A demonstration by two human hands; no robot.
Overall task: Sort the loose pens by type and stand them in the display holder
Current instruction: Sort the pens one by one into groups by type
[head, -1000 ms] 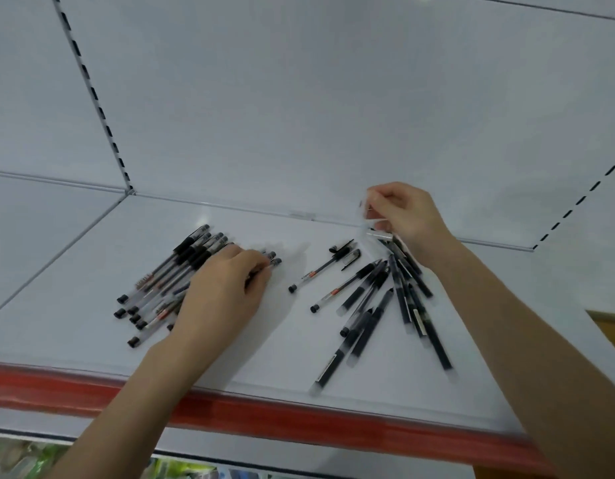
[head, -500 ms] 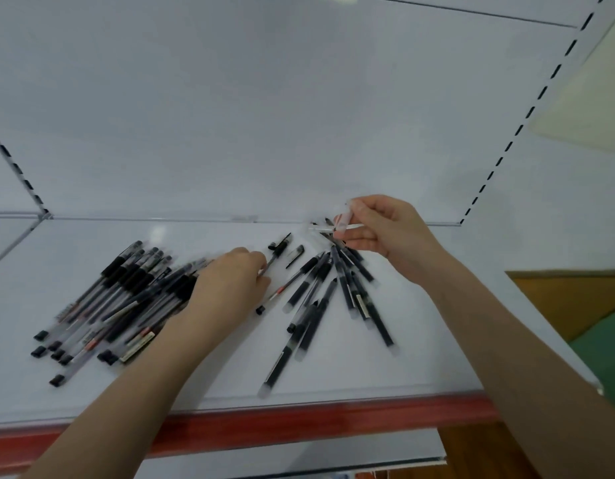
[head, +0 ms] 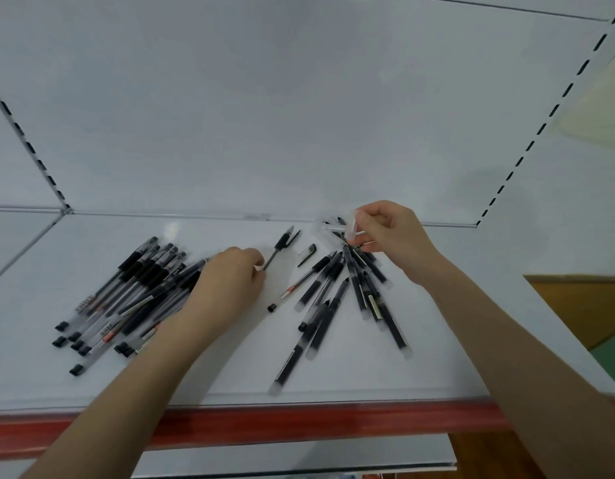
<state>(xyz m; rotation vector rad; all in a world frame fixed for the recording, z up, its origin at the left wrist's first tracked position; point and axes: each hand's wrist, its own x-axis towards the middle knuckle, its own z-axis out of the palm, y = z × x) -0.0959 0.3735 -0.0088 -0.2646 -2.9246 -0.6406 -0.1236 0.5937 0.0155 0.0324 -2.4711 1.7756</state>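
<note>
1. White metal shelf (head: 91,382) with a red strip (head: 299,426) along its front edge. It carries all the pens. No display holder is in view.
2. Left heap of clear-barrelled pens with black grips and black end plugs (head: 143,288). It lies toward the shelf's left side, the barrels roughly parallel and slanting from front-left to back-right.
3. Right fan of black pens with frosted ends (head: 333,305). It lies right of centre, converging toward the back edge and spreading toward the front edge.
4. Single black-grip pen (head: 281,247), lying apart between heap and fan, near the back edge.
   - Its long axis runs from the left hand's fingertips toward the back edge, leaning right.
   - Its near end meets those fingertips.
5. Loose black cap (head: 306,254), just right of item 4.
6. Clear pen with a red mark on its barrel (head: 295,288), lying diagonally at the fan's left margin.
7. Left hand (head: 230,285), palm down on the right end of the heap, fingers curled. Whether they pinch the end of item 4 cannot be told.
8. Right hand (head: 392,236), raised near the back edge over the fan's apex. It pinches a translucent frosted plastic piece (head: 349,226) between thumb and fingers. Whether this is a cap or a whole pen cannot be told.
9. Judgement: item 4 looks like the heap's type. The left hand is much nearer and in line with its axis, so drawing it lengthwise into the heap suits that hand, the right being occupied.
</note>
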